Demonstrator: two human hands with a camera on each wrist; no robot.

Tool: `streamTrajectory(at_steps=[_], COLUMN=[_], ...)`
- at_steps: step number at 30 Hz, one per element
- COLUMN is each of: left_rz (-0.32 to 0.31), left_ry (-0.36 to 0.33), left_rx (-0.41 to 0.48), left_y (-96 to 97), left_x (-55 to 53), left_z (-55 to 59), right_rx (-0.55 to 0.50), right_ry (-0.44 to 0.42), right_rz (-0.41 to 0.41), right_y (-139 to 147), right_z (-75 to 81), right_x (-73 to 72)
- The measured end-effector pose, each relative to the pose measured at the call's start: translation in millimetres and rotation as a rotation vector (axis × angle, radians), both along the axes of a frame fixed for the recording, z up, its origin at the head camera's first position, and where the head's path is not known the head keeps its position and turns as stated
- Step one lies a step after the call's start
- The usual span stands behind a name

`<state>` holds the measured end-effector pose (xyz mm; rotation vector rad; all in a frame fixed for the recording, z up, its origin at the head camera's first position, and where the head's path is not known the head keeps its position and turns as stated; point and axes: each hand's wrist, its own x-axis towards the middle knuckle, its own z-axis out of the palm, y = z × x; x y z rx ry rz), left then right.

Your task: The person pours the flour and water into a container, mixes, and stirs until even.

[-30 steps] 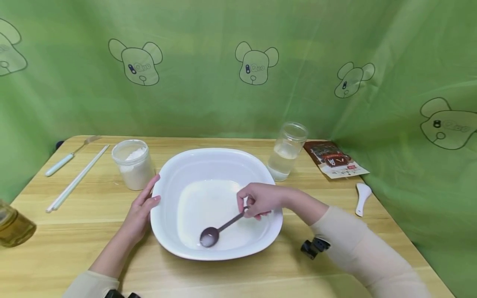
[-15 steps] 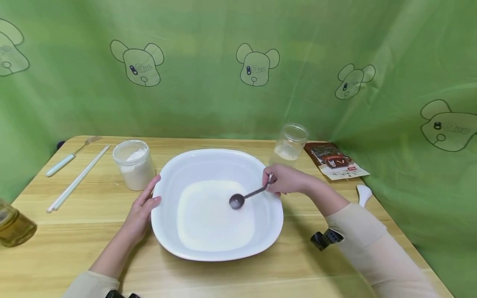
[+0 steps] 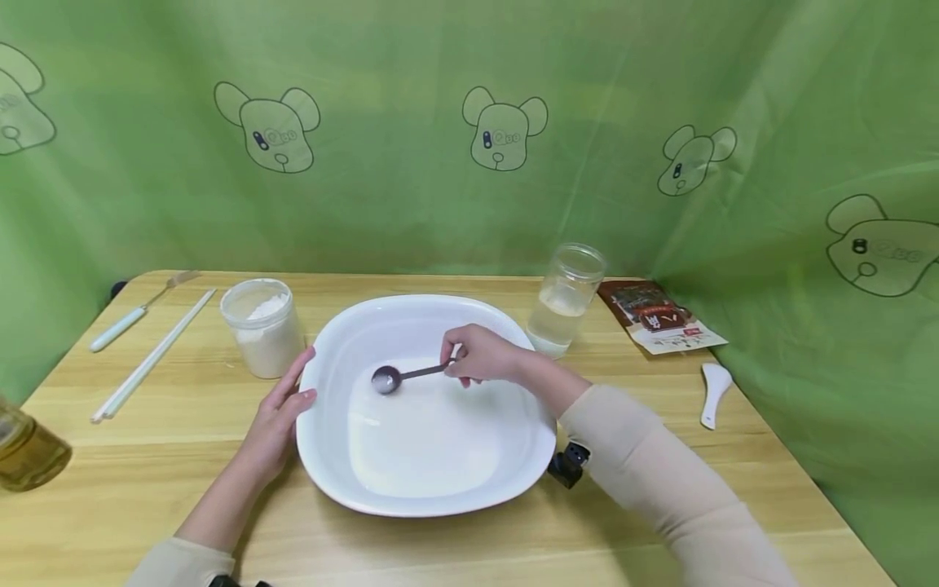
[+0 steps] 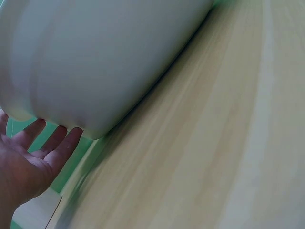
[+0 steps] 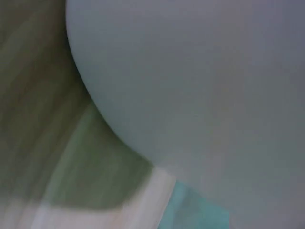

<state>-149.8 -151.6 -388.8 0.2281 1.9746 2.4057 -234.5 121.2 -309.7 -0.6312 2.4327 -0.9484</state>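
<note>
A large white basin (image 3: 323,456) stands on the wooden table, its inner bottom pale and shiny. My right hand (image 3: 480,355) pinches the handle end of a dark brown, round-bowled spoon (image 3: 386,380) over the basin. The spoon's bowl points left, close over the bottom near the far side, with something pale in it. At the basin's left side, my left hand (image 3: 275,416) rests against the rim, thumb and forefinger tips at its edge. In the left wrist view its fairly straight fingers (image 4: 62,148) touch the outer wall. The right wrist view shows only the basin's outside and the table.
A jar of white powder (image 3: 267,334) stands behind my left hand. Chopsticks (image 3: 154,355) and a fork (image 3: 121,326) lie left of it; an amber bottle (image 3: 33,452) is at the left edge. Rightward are a jar of clear liquid (image 3: 561,314), a packet (image 3: 660,318) and a white spoon (image 3: 713,395).
My right hand has moved the spoon from the basin's near side to its right side, then left to the far side. My left hand has stayed at the rim.
</note>
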Motion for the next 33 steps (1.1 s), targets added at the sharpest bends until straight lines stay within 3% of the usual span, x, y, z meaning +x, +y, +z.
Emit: streamTrajectory(at_steps=[5, 9, 16, 21, 27, 33], left_rz=[0.004, 0.004, 0.008, 0.007, 0.002, 0.001], left_ry=[0.012, 0.012, 0.009, 0.012, 0.005, 0.004], left_rx=[-0.003, -0.008, 0.009, 0.007, 0.016, 0.015], left_y=[0.0, 0.0, 0.5, 0.4, 0.8, 0.7], left_x=[0.3, 0.0, -0.6, -0.8, -0.1, 0.3], left_z=[0.0, -0.3, -2.1, -1.9, -0.7, -0.6], right_rx=[0.002, 0.049, 0.102, 0.142, 0.187, 0.108], right_ry=[-0.095, -0.078, -0.067, 0.024, 0.145, 0.091], right_rz=[0.083, 0.119, 0.021, -0.074, -0.156, -0.153], right_y=[-4, 9, 52, 69, 56, 19], right_z=[0.6, 9.2, 26.5, 31.2, 26.0, 11.3], right_x=[15.1, 24.7, 25.5, 17.8, 4.5, -3.3])
